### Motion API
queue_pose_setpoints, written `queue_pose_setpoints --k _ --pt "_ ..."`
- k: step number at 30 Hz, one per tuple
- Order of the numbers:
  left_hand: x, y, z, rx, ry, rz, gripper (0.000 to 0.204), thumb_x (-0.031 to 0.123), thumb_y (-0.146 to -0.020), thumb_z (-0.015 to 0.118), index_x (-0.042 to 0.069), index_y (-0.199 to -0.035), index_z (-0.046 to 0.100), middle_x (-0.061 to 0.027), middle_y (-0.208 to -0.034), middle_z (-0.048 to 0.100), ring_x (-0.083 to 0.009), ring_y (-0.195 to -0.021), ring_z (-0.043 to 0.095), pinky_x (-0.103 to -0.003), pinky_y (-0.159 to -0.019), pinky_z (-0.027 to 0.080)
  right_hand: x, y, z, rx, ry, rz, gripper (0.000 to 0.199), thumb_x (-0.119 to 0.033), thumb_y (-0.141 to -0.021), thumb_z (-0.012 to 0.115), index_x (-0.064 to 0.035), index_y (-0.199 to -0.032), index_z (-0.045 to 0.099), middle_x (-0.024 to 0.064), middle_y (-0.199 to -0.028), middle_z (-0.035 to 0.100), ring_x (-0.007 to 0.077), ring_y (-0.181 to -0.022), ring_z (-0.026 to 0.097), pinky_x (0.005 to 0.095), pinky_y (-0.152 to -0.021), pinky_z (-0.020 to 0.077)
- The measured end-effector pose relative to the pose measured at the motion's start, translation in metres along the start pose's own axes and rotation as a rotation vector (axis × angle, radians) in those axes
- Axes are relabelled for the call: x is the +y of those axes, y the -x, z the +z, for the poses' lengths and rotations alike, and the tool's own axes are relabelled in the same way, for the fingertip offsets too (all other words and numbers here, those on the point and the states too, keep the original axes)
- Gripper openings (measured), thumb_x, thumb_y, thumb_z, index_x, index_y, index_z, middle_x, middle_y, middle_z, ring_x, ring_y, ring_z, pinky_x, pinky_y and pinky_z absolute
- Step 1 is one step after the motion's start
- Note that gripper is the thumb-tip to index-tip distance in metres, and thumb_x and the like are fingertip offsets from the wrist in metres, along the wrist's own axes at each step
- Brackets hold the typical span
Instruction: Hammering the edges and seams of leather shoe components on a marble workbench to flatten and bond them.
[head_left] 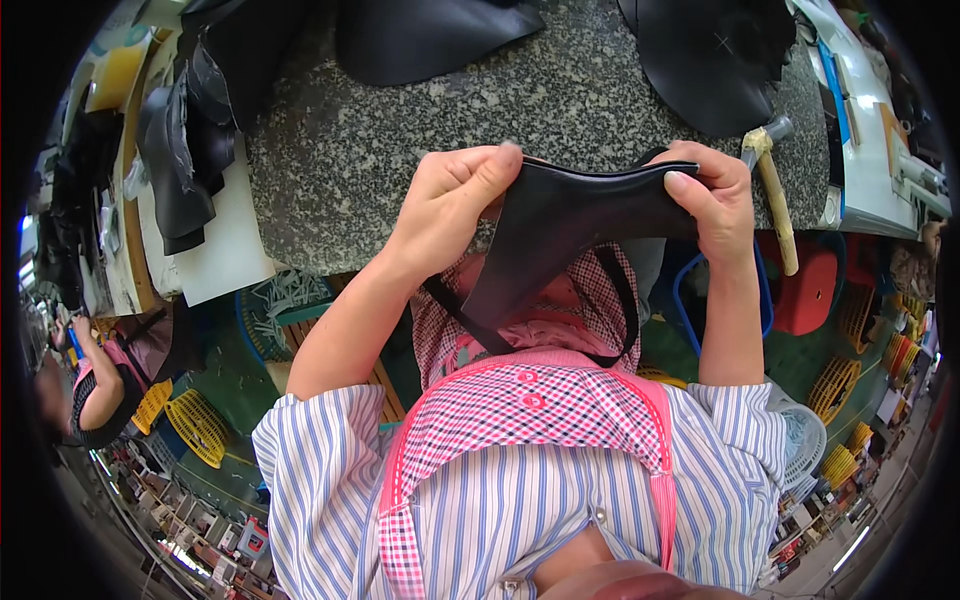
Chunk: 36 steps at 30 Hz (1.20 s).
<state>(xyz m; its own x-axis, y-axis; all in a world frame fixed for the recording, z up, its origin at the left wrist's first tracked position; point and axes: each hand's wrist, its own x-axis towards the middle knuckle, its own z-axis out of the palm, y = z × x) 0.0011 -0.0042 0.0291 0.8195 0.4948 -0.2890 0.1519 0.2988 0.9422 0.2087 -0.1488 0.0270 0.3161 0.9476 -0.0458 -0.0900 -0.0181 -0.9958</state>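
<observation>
A black leather boot upper [570, 215] is stretched between my two hands above the near edge of the granite slab [335, 185]. My left hand [452, 200] is closed on its left upper corner, thumb pressed along the edge. At the other end, my right hand [715, 195] pinches the top edge between thumb and fingers. Its upper rim runs from hand to hand and shows layered edges. The lower left part of the leather hangs down in front of my checked apron [530, 420].
A hammer [772, 195] lies at the slab's right edge. Black leather pieces [435, 35] rest along the far side, with another black piece [715, 60] at far right. More leather [180, 165] hangs at the left. Under the table stand a red bin [808, 290] and several baskets.
</observation>
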Motion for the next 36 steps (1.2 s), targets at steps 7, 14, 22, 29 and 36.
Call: queue_pose_setpoints --k 7,14,22,29,36 --pt "0.009 -0.007 0.0 -0.042 0.123 -0.11 0.053 0.038 -0.094 0.036 -0.009 -0.1 0.061 -0.0132 -0.079 0.066 -0.0144 -0.069 0.064 -0.023 -0.062 0.051 0.001 -0.006 -0.003 0.009 0.01 0.006 0.012 -0.007 -0.079 0.062 0.0031 -0.084 0.064 0.0006 -0.072 0.061 0.0052 -0.066 0.054 0.0182 -0.062 0.0438" --pt "0.006 -0.006 -0.003 -0.026 0.302 -0.054 0.045 0.034 -0.093 0.041 -0.005 -0.11 0.058 -0.0121 -0.086 0.065 -0.0105 -0.07 0.06 -0.021 -0.062 0.049 -0.006 -0.006 -0.001 0.062 0.112 -0.032 0.012 -0.004 -0.078 0.06 0.0034 -0.086 0.064 0.0022 -0.074 0.06 0.0054 -0.065 0.052 0.0183 -0.059 0.0416" --pt "0.036 -0.081 -0.051 0.442 -0.941 0.647 0.036 0.015 -0.085 0.054 0.013 -0.12 0.054 -0.0074 -0.111 0.06 -0.0176 -0.098 0.055 -0.028 -0.08 0.043 -0.043 -0.059 -0.097 0.483 1.296 -0.524 0.041 -0.007 -0.072 0.065 -0.0157 -0.112 0.059 0.018 -0.119 0.048 0.029 -0.104 0.049 0.0339 -0.087 0.0405" --pt "0.046 -0.184 -0.074 0.57 -1.506 0.87 0.046 0.025 -0.078 0.063 0.013 -0.121 0.052 -0.0109 -0.127 0.046 -0.0346 -0.121 0.036 -0.046 -0.098 0.032 -0.007 -0.096 -0.018 0.353 1.314 -0.606 0.048 -0.024 -0.068 0.07 -0.0166 -0.113 0.056 0.0117 -0.125 0.045 0.0312 -0.116 0.04 0.0427 -0.094 0.0337" --pt "0.057 -0.187 -0.087 0.471 -1.363 0.704 0.06 0.041 -0.073 0.067 0.001 -0.114 0.049 -0.0196 -0.113 0.054 -0.0369 -0.118 0.042 -0.042 -0.096 0.035 0.025 -0.257 0.023 0.238 0.741 -0.26 0.051 -0.045 -0.078 0.059 -0.0005 -0.103 0.059 0.0214 -0.095 0.06 0.0354 -0.089 0.058 0.0407 -0.08 0.044"
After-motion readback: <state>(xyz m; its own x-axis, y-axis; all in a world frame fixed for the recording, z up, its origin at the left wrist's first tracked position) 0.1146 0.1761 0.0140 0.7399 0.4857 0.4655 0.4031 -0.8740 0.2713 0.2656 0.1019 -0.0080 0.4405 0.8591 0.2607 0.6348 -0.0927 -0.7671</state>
